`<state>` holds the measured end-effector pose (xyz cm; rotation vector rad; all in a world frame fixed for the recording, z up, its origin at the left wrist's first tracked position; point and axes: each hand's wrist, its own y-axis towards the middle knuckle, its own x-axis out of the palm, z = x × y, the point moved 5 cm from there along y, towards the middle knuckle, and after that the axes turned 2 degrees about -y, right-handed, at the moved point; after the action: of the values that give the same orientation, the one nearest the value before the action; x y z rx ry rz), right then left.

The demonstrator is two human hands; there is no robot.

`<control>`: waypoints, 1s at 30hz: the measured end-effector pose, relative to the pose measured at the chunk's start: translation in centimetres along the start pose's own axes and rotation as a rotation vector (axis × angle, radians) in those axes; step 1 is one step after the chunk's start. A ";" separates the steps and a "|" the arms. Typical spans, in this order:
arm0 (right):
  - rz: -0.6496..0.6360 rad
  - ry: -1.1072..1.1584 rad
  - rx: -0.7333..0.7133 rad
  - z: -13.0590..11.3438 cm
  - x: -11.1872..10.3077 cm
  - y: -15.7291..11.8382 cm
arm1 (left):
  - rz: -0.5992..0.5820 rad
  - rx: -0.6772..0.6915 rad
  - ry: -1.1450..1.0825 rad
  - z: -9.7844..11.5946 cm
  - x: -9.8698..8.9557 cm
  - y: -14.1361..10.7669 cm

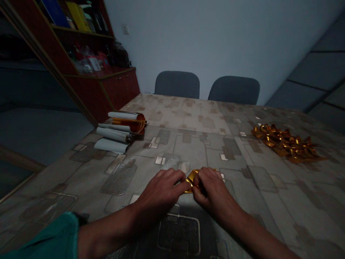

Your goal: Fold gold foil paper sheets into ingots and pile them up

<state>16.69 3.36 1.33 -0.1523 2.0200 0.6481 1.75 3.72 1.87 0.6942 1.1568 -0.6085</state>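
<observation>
A small piece of shiny gold foil paper (192,176) lies on the patterned tablecloth in front of me, folded or creased, its exact shape partly covered by my fingers. My left hand (168,187) pinches it from the left, thumb and fingers closed at its edge. From the right, my right hand (210,185) grips the same paper with curled fingers. Off to the right rests a cluster of several folded gold foil pieces (285,142). At the left are curled stacks of foil sheets (118,131), pale on the back and gold inside.
The table (167,144) has a patterned cover. Two grey chairs (177,84) stand at its far side against the wall. A red-brown cabinet (118,88) with shelves of assorted items is at the far left.
</observation>
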 end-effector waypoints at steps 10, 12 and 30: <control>-0.094 0.172 0.090 0.6 -0.4 -0.8 | 0.042 0.191 0.092 0.7 0.2 -0.1; -0.124 0.206 0.083 0.7 -0.6 -0.9 | 0.036 0.201 0.106 0.6 0.3 -0.3; -0.250 -0.085 -0.242 0.1 -1.5 -3.4 | 0.029 0.236 0.085 0.5 0.4 -1.5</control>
<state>18.73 0.30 1.30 -0.5041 1.7988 0.7228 1.12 2.33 1.32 0.9445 1.1618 -0.7032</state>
